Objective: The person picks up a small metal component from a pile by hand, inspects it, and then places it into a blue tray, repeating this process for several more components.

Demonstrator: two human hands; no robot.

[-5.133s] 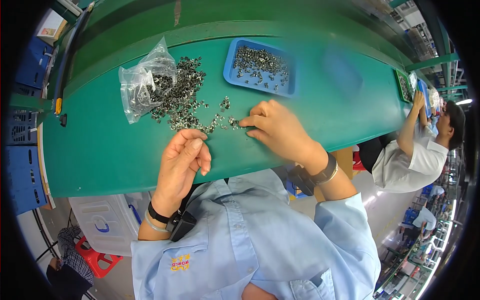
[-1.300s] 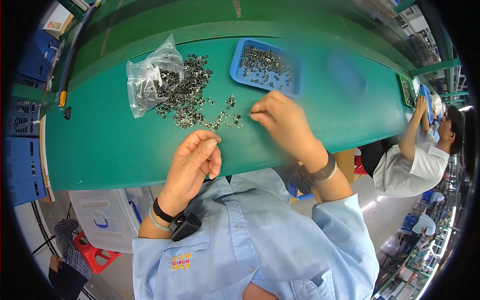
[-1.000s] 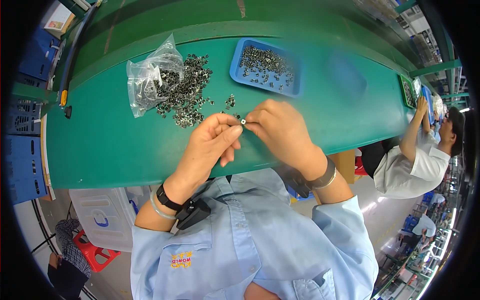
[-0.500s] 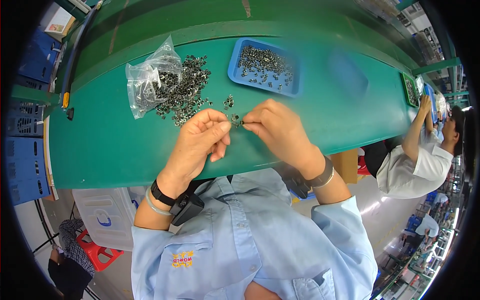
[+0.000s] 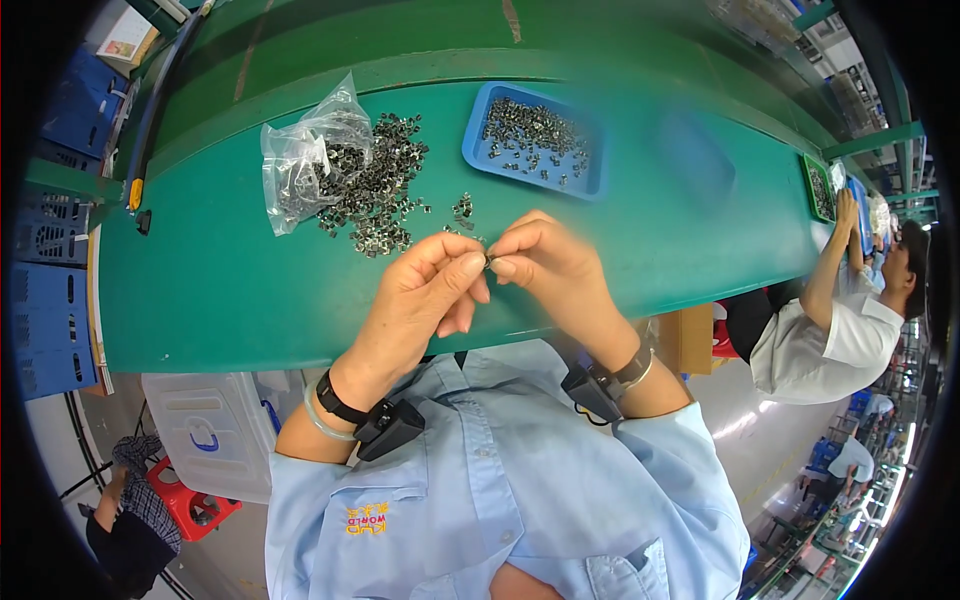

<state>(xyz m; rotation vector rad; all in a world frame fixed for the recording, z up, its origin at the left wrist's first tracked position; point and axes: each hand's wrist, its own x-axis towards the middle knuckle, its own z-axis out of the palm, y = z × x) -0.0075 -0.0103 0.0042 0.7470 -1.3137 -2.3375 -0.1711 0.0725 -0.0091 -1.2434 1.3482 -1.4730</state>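
Green matting [image 5: 230, 295] covered the bench in front of you, and a seated co-worker [image 5: 825, 335] was at your three o'clock, near a green tray [image 5: 819, 190] of small pieces. Directions were read from your fingertips, with twelve o'clock straight ahead.

Your left hand [image 5: 425, 285] and right hand [image 5: 552, 268] met tip to tip above the near half of the matting. Each thumb and forefinger formed a narrow pinch, and between the two pinches sat one small part [image 5: 488, 261], dark and mostly hidden by your fingertips. Your remaining left fingers were loosely curled; those of the right were largely out of sight behind the forefinger.

At ten o'clock lay a heap of loose metal pieces [image 5: 385, 190], spilling from the mouth of a clear plastic bag [image 5: 318, 165]. A few stray pieces [image 5: 463, 208] rested at eleven o'clock, just beyond your left fingertips. Toward one o'clock stood a blue tray [image 5: 471, 140], its floor partly covered with similar pieces.

Handling notes: the part appeared very light, stiff and smooth, and thus easily dropped. Thin walls, if present, might bend under a hard squeeze. Opposite outer edges appeared the best hold, using the tips of thumb and forefinger with light, even pressure.
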